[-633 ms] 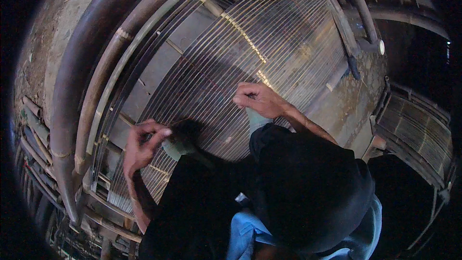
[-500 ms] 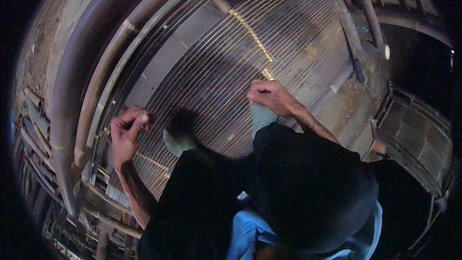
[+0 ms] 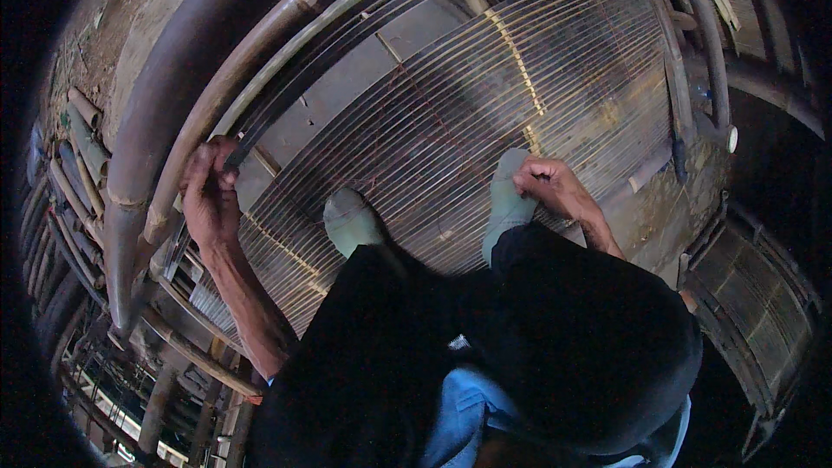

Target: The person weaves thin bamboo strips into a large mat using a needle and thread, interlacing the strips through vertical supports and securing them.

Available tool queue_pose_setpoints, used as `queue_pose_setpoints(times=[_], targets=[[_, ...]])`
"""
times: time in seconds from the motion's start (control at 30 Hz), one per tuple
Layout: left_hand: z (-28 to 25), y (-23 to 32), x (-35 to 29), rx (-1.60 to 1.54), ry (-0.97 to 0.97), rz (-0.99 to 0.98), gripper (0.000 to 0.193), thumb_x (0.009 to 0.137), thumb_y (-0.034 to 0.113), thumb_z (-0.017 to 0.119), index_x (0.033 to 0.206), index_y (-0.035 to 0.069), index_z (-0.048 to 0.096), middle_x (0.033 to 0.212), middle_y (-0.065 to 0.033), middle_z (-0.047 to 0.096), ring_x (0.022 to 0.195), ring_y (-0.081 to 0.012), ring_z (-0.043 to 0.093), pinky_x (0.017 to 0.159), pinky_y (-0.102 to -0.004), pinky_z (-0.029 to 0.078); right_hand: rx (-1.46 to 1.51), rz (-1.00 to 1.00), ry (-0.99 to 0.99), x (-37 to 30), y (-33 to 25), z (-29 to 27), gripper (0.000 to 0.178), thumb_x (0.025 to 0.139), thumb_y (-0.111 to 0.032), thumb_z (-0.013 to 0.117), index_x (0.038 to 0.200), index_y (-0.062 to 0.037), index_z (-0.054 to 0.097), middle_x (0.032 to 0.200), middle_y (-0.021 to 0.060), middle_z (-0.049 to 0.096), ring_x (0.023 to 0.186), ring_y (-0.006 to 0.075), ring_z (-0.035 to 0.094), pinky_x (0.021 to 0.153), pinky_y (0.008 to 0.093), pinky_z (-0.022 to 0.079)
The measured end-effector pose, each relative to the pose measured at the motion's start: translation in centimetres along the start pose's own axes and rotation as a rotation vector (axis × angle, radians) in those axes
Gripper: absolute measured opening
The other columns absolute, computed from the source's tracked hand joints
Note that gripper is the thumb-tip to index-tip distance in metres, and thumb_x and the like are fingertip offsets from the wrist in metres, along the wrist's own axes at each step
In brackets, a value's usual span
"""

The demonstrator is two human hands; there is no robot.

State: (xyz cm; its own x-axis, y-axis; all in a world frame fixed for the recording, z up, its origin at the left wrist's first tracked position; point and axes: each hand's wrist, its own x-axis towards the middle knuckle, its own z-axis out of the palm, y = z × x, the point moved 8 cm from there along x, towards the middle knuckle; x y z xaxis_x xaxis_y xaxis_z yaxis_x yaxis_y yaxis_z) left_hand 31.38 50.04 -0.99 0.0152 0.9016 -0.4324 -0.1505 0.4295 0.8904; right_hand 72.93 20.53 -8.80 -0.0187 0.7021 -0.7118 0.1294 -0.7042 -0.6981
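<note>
A broad mat of thin, split bamboo strips (image 3: pixel 416 139) spreads under and beyond my feet, its strips running side by side with narrow gaps. Pale crosswise bindings (image 3: pixel 520 61) join them. My left hand (image 3: pixel 211 186) is at the mat's far left edge, beside the bamboo poles. Its fingers are curled and somewhat blurred; a dark sliver shows at their tips, too unclear to name. My right hand (image 3: pixel 555 186) is closed in a pinch just right of my right sock (image 3: pixel 511 195); anything between its fingertips is hidden. My left sock (image 3: pixel 351 221) rests on the strips.
Thick bamboo poles (image 3: pixel 178 78) curve along the left and far side. A wooden frame bar (image 3: pixel 667 52) borders the mat on the right. Stacked bamboo lengths (image 3: pixel 82 199) lie at the far left. Another slatted panel (image 3: pixel 737 295) stands at the lower right.
My left hand has reached farther out toward the poles. The right hand has moved off the sock's toe to its right side. The whole view has shifted slightly.
</note>
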Motion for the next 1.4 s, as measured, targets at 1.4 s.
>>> queue_pose_setpoints(times=[1.4], targets=[[13.0,-8.6,-6.2,0.356,-0.249,-0.177,0.021,0.092,0.017,0.074,0.102,-0.002,0.073,0.085,-0.0070,0.072,0.073,-0.0124,0.066,0.061,-0.0233,0.050,-0.860,-0.541,0.829,5.8,-8.8,-2.3,0.012,0.084,-0.017,0.070,0.084,-0.0051,0.070,0.084,0.0117,0.066,0.083,0.0303,0.066,0.068,0.0415,0.055]])
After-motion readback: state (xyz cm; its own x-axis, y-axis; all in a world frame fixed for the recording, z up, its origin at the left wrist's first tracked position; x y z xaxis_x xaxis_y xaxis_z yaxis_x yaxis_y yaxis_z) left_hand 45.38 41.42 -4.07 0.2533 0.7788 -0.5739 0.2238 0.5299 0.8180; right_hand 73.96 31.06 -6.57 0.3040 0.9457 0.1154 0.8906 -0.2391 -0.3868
